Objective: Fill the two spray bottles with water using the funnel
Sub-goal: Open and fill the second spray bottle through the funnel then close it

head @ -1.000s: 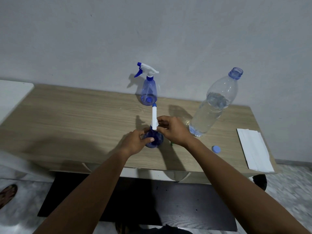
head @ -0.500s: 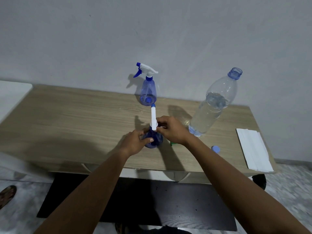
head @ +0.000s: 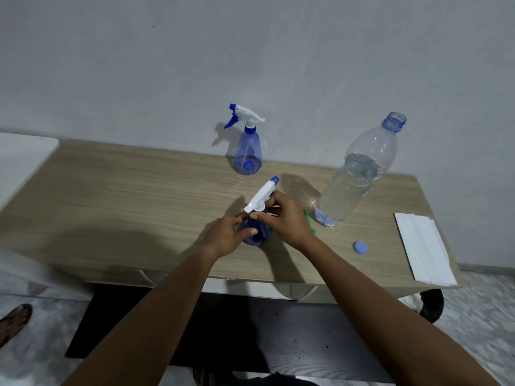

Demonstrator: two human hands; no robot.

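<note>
A blue spray bottle [head: 257, 235] stands on the wooden table [head: 125, 196] near its front edge. My left hand [head: 227, 235] grips the bottle's body. My right hand [head: 284, 218] pinches the collar under its white trigger head [head: 262, 194], which points away and to the right. A second blue spray bottle [head: 248, 151] with its trigger head on stands at the back by the wall. A large clear water bottle [head: 356, 174], uncapped and partly full, stands to the right. A green funnel [head: 309, 220] lies mostly hidden behind my right hand.
The blue bottle cap [head: 360, 247] lies on the table right of my right wrist. A stack of white paper towels [head: 423, 246] sits at the table's right end. A white surface [head: 19, 160] adjoins the table's left end. The wall runs close behind.
The trigger head of the near bottle has turned clockwise, from pointing straight away to pointing up-right. Both hands stay on the bottle.
</note>
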